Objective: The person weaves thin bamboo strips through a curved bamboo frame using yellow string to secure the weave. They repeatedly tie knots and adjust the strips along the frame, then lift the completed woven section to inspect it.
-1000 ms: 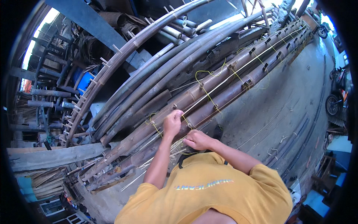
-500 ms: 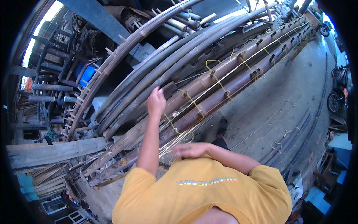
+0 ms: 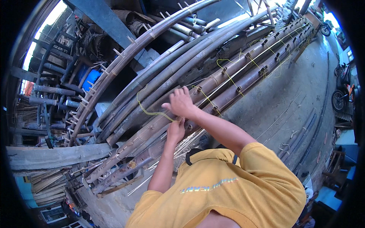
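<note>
Hands (image 3: 178, 116) on yellow cord (image 3: 150, 111), bamboo poles (image 3: 228, 81)

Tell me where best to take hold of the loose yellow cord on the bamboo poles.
Probably take the yellow cord on its slack loop, which stands clear on the upper-left side of the bamboo poles. Come from that side. Beside the left hand and right hand it lies tight against the poles.

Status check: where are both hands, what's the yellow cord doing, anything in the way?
Left hand and right hand both on the bamboo poles. Yellow cord loops out leftward from between them. Nothing blocking.
</note>
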Action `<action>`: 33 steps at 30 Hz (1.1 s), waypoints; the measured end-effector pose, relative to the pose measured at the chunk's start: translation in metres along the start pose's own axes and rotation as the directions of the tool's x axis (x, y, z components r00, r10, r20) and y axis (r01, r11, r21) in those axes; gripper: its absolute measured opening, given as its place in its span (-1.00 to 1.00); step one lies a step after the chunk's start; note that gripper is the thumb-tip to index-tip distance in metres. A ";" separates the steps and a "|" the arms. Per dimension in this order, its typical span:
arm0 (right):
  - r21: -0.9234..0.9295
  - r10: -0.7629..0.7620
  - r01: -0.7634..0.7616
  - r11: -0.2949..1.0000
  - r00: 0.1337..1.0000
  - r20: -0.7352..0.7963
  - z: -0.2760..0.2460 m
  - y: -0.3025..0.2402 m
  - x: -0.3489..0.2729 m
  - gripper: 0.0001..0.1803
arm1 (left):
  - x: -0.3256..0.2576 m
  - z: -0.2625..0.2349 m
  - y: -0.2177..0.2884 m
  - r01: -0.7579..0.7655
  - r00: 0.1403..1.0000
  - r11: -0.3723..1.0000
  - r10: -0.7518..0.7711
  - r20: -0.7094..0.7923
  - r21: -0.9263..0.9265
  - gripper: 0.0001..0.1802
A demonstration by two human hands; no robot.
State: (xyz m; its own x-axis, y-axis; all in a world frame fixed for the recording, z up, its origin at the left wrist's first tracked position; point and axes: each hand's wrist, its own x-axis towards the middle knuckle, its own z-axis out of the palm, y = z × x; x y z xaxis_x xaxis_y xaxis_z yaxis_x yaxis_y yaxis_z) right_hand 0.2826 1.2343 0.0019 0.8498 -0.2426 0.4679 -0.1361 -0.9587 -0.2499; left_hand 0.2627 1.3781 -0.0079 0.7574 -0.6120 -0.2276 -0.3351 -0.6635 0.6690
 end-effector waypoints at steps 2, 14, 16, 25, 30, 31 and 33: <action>0.486 0.034 -0.198 0.852 0.945 0.325 0.003 0.009 0.011 -0.47 | 0.006 -0.009 -0.012 -0.022 0.996 0.999 0.020 0.083 0.035 -0.65; 0.772 -0.277 -0.230 0.592 0.842 0.463 -0.032 -0.003 -0.157 -0.61 | 0.046 -0.036 0.008 -0.154 0.988 0.901 0.131 -0.085 -0.406 -0.70; 0.834 -0.296 -0.148 0.532 0.890 0.347 -0.032 0.004 -0.164 -0.60 | 0.084 -0.059 0.037 -0.198 0.968 0.849 0.090 -0.235 -0.490 -0.66; 0.686 0.437 -0.468 -0.558 0.537 0.722 -0.078 0.132 -0.226 -0.52 | 0.197 -0.028 0.036 -0.124 0.984 0.655 -0.013 0.176 0.745 -0.54; 0.640 0.624 -0.238 -0.730 0.148 0.767 -0.076 0.275 -0.369 -0.61 | 0.138 0.091 0.254 -0.517 0.813 0.710 0.582 0.015 0.478 -0.57; 0.670 0.677 -0.224 -0.708 0.055 0.734 -0.070 0.303 -0.398 -0.62 | 0.125 0.133 0.290 -0.635 0.740 0.677 0.671 0.041 0.371 -0.61; 0.714 0.741 -0.198 -0.671 -0.142 0.657 -0.042 0.363 -0.464 -0.64 | 0.100 0.239 0.343 -0.728 0.680 0.682 0.705 0.202 0.072 -0.67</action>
State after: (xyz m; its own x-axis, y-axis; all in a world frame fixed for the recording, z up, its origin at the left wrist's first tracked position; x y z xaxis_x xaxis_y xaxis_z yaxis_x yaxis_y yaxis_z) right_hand -0.1821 0.9923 -0.2705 0.1134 -0.5780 -0.8081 0.2865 0.7979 -0.5304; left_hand 0.0898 0.9866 0.0300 0.1657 -0.9708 0.1735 -0.8202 -0.0380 0.5708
